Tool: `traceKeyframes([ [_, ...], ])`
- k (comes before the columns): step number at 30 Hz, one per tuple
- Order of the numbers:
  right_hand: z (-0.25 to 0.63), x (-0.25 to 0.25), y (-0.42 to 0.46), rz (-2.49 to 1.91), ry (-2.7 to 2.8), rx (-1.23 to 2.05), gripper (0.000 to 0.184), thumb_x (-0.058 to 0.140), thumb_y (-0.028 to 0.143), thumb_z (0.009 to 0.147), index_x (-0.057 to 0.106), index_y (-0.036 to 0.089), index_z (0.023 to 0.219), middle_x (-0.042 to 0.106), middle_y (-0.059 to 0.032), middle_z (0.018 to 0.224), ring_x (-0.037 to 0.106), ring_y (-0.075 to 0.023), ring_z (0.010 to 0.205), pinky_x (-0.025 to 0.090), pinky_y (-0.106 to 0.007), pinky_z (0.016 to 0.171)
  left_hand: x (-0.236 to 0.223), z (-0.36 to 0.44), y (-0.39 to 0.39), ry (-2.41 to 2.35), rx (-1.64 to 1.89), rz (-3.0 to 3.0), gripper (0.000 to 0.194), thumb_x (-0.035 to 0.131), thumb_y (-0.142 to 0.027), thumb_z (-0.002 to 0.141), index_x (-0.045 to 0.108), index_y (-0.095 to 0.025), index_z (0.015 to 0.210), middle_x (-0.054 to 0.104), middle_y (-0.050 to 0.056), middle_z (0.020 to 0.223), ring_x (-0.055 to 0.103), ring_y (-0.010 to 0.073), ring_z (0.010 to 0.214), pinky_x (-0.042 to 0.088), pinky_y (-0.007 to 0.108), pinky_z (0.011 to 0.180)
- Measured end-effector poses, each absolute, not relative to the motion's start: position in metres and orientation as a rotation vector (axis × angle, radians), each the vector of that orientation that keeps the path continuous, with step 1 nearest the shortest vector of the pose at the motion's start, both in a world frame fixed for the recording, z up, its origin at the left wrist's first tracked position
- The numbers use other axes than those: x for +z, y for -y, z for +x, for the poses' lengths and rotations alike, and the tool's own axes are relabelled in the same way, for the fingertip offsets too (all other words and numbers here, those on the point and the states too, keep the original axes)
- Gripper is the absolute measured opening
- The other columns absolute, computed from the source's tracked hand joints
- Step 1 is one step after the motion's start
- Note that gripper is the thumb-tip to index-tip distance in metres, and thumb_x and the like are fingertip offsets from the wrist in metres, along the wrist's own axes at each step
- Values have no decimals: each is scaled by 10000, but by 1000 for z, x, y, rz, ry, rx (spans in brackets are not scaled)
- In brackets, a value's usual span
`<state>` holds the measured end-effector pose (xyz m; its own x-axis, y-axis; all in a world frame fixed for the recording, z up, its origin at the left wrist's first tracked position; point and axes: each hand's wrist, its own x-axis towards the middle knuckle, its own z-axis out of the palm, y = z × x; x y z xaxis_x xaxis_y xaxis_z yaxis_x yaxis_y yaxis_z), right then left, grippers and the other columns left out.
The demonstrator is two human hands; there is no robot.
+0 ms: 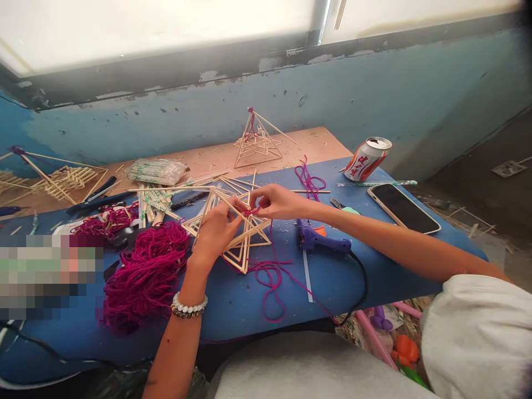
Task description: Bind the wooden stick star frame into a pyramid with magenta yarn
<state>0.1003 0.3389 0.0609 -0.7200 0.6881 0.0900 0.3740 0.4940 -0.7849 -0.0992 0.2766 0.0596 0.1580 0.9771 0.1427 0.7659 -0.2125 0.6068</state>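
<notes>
In front of me on the blue tabletop lies a frame of thin wooden sticks (246, 256), joined in nested triangles. My left hand (218, 224) is closed over its upper part, fingers at the sticks. Just to the right, my right hand (276, 202) pinches magenta yarn close to the left fingertips. From there a loose strand of yarn (270, 282) trails in loops over the table. The exact spot where both hands meet is partly hidden by fingers. A large bundle of magenta yarn (147, 271) rests left of my left wrist.
A purple glue gun (322, 239) with a black cable lies right of the frame. Further right are a phone (405, 208) and a drink can (369, 159). A stick pyramid (258, 141) stands at the back. Packed sticks (157, 172) and pliers (93, 198) lie left.
</notes>
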Motion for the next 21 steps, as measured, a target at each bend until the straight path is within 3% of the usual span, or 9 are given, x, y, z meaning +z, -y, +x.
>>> traceKeyframes([
  [7, 97, 66, -338, -881, 2454, 986, 90, 537, 194, 842, 613, 150, 862, 519, 45, 651, 386, -65, 586, 257, -230, 590, 59, -99, -275, -1628, 695, 2061, 205, 616, -429, 901, 645, -255, 1005, 723, -17, 926, 586, 133, 680, 392, 268, 634],
  [15, 95, 72, -331, -923, 2594, 725, 158, 519, 271, 873, 596, 170, 778, 524, 25, 627, 338, -80, 550, 214, -267, 577, 53, -104, -279, -1644, 758, 2002, 229, 541, -434, 950, 653, -235, 972, 712, 5, 874, 565, 149, 667, 398, 283, 652],
  [21, 91, 88, -320, -1058, 2778, 446, 189, 528, 207, 812, 713, 189, 847, 671, -35, 756, 409, -105, 589, 227, -270, 585, 54, -105, -281, -1738, 666, 2019, 219, 451, -420, 980, 576, -241, 993, 706, 26, 895, 635, 211, 790, 409, 312, 712],
])
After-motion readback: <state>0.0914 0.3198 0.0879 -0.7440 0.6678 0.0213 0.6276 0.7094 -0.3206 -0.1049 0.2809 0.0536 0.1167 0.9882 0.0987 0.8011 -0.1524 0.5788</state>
